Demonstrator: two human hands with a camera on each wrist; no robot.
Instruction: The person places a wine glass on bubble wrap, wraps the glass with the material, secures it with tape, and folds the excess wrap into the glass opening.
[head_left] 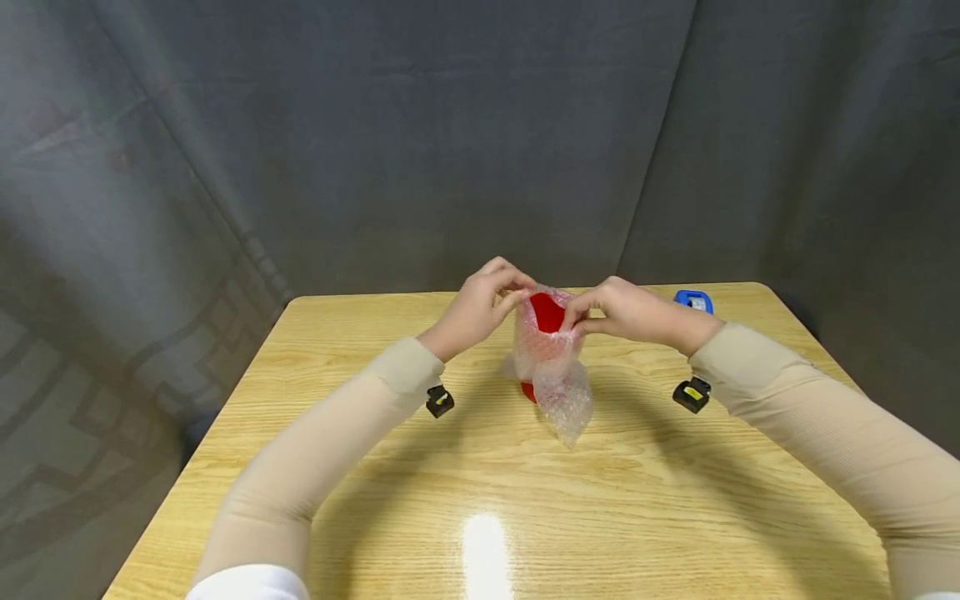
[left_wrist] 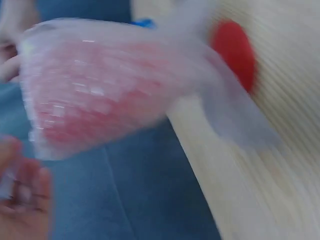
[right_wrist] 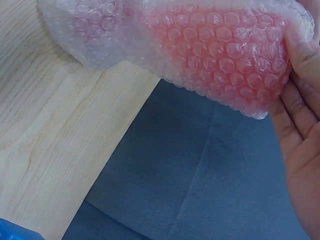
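A red object in clear bubble wrap (head_left: 531, 350) stands upright on the table, its make partly hidden by the wrap. Its red inside (head_left: 548, 312) shows at the top, and a flat, rounded red base (left_wrist: 235, 55) sticks out below. My left hand (head_left: 483, 300) pinches the wrap's upper left edge between thumb and fingers; the left wrist view is blurred there. From the right, my right hand (head_left: 626, 310) pinches the upper rim, thumb on the outer face (right_wrist: 220, 55). One loose flap of wrap (head_left: 564, 400) hangs down at the front.
A wooden table (head_left: 420, 517) spreads under both arms. Towards its back right lies a blue item (head_left: 693, 300) with a pale middle, partly behind my right wrist. Dark grey cloth (head_left: 420, 150) hangs beyond the back edge.
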